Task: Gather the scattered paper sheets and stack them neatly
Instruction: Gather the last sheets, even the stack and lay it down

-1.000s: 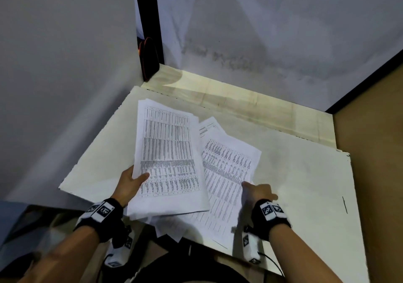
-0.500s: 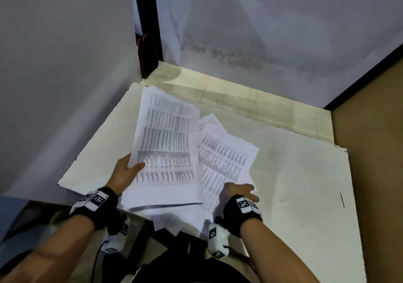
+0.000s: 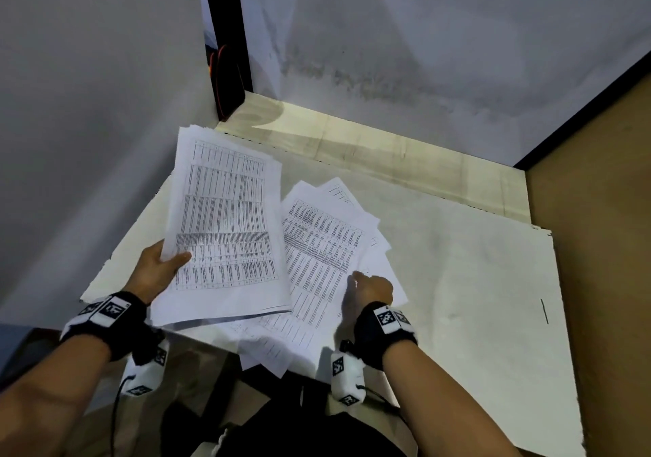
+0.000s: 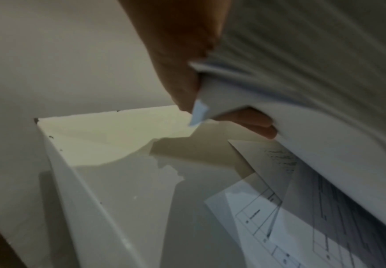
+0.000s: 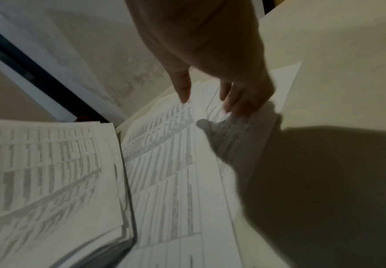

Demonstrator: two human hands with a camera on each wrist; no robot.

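My left hand [image 3: 165,263] grips a thick stack of printed sheets [image 3: 225,231] by its left edge, thumb on top, and holds it tilted above the table. From the left wrist view, the fingers [image 4: 256,123] curl under the stack [image 4: 313,90]. Several loose printed sheets [image 3: 324,245] lie fanned on the white table to the right of the stack. Over their right part is my right hand [image 3: 366,280]. In the right wrist view its fingertips [image 5: 240,103] and thumb point down and touch the loose sheets [image 5: 169,163], holding nothing.
The white tabletop [image 3: 475,280] stretches bare to the right. A pale wooden strip [image 3: 387,153] runs behind it, below grey walls. A dark post [image 3: 225,34] stands in the far left corner, a brown panel [image 3: 599,210] at the right. Some sheets overhang the near edge [image 3: 271,351].
My left hand has lifted the stack higher and tilted it away from me. The right hand has slid left, from the edge of the loose sheets onto them.
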